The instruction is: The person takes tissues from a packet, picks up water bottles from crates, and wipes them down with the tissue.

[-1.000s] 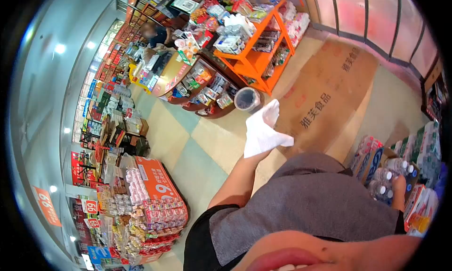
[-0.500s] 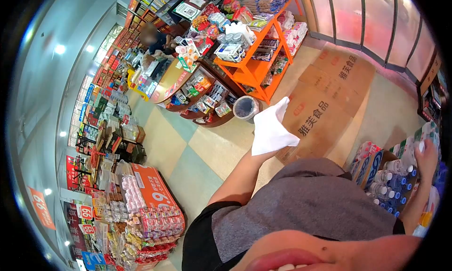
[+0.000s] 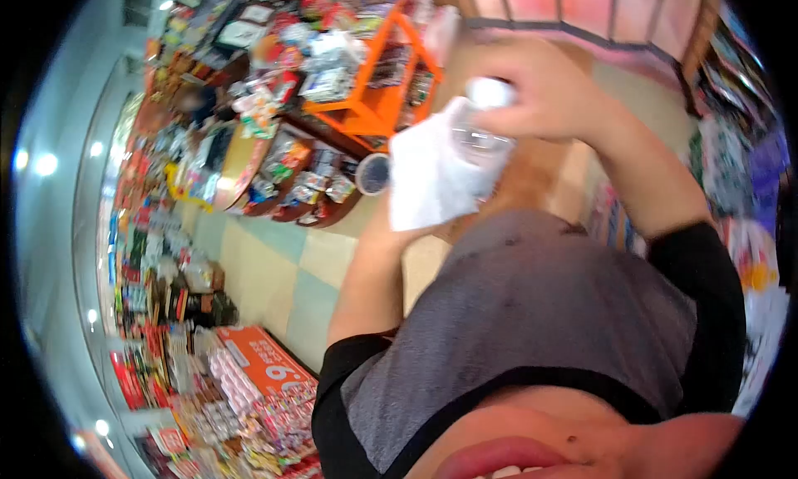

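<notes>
My right hand (image 3: pixel 532 88) is raised in front of my chest, its fingers closed round the top of a clear plastic bottle (image 3: pixel 484 146) with a white cap (image 3: pixel 490 92). A white cloth (image 3: pixel 424 171) lies over my left hand (image 3: pixel 399 232), covering its fingers. The bottle's body is against the cloth; motion blur hides exactly how much of the bottle it wraps.
An orange shelf rack (image 3: pixel 374 113) full of goods stands ahead, with a bin (image 3: pixel 372 174) beside a curved counter (image 3: pixel 249 159). Brown cardboard (image 3: pixel 540 175) covers the floor. A red display (image 3: pixel 266 354) is at left, packed goods (image 3: pixel 723 163) at right. A blurred person (image 3: pixel 198 103) is behind the counter.
My right hand has come from the bottled goods at the right to the middle, bringing a bottle against the cloth. The whole view has swung, and the scene sits further left.
</notes>
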`<state>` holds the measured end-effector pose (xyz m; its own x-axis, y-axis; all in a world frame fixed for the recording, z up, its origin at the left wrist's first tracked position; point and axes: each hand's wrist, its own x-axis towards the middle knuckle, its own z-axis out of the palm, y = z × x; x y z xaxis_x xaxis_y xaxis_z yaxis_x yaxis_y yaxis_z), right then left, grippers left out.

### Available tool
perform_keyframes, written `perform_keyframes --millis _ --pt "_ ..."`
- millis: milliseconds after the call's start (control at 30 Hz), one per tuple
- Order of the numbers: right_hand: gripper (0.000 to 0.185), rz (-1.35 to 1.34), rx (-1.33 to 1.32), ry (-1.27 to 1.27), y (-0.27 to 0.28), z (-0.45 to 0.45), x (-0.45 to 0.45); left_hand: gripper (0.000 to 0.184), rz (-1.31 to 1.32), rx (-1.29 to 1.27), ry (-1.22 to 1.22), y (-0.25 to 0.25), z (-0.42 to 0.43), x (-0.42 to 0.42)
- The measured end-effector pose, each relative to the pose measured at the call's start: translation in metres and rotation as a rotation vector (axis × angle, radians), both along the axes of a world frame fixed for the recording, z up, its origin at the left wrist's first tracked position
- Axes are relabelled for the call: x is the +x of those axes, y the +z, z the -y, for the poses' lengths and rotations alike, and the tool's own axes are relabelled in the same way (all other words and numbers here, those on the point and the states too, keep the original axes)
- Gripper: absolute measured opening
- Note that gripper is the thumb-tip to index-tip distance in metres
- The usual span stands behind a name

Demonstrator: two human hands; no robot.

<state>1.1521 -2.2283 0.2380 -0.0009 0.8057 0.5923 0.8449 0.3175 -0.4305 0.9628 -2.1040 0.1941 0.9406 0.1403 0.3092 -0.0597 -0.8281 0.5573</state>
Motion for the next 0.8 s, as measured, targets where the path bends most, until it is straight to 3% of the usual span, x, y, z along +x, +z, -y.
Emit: perform_keyframes --millis 100,267,500,533,633,667,733,767,800 --pt "0.038 -0.035 0.082 0.037 0.007 -0.027 -0.018 0.055 -0.1 -0.065 -0.109 -0.017 -0.018 -0.02" --pt "0.04 -0.252 -0.158 0.125 0.037 -0.034 -0.031 0.057 -0.018 -0.035 -0.092 0.01 -0.006 -0.043" --pt "0.04 -0.177 -0.149 0.098 0.044 -0.045 -0.042 0.048 -0.064 -0.322 0.011 0.011 -0.024 -0.073" --pt "0.04 -0.189 -0.152 0.111 0.04 -0.049 -0.041 0.037 0.003 -0.235 0.027 0.009 -0.025 -0.072" --pt "0.035 -0.149 -0.078 0.135 0.027 -0.056 -0.048 0.039 0.087 -0.132 0.092 0.008 -0.021 -0.065" --pt "0.034 -0.11 -0.02 0.156 0.027 -0.059 -0.052 0.05 0.079 -0.224 0.155 0.005 -0.02 -0.061" --pt "0.033 -0.075 0.035 0.224 0.028 -0.061 -0.055 0.084 0.247 -0.736 0.099 -0.004 -0.013 -0.053" --pt "0.034 -0.097 0.032 0.226 0.028 -0.063 -0.058 0.087 0.273 -0.694 0.137 -0.003 -0.011 -0.048" --pt "0.033 -0.151 0.006 0.23 0.03 -0.063 -0.061 0.087 0.328 -0.875 0.07 -0.002 -0.006 -0.043"
